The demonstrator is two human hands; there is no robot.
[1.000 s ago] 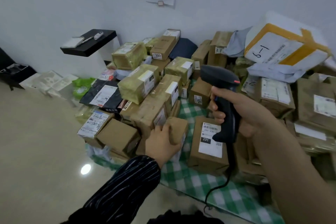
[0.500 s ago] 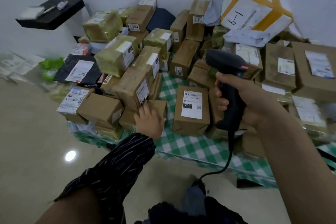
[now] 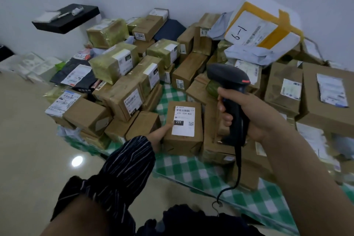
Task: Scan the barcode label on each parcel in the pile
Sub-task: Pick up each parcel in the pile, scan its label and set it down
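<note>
One parcel (image 3: 184, 141), left edge held — scanner (image 3: 229, 77) beside

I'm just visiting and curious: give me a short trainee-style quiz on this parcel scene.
1. True or false: the right hand grips a black scanner.
2. Multiple choice: the label on the parcel that the left hand touches reads: A 3347, B 231, C 1634.
3. Fill in: the pile sits on a green-and-white ____ cloth.
Key: 1 true; 2 B; 3 checked.

Narrow lane of bare checked cloth (image 3: 168, 96) between box stacks (image 3: 124, 99), labelled box (image 3: 183, 126) at its mouth.
</note>
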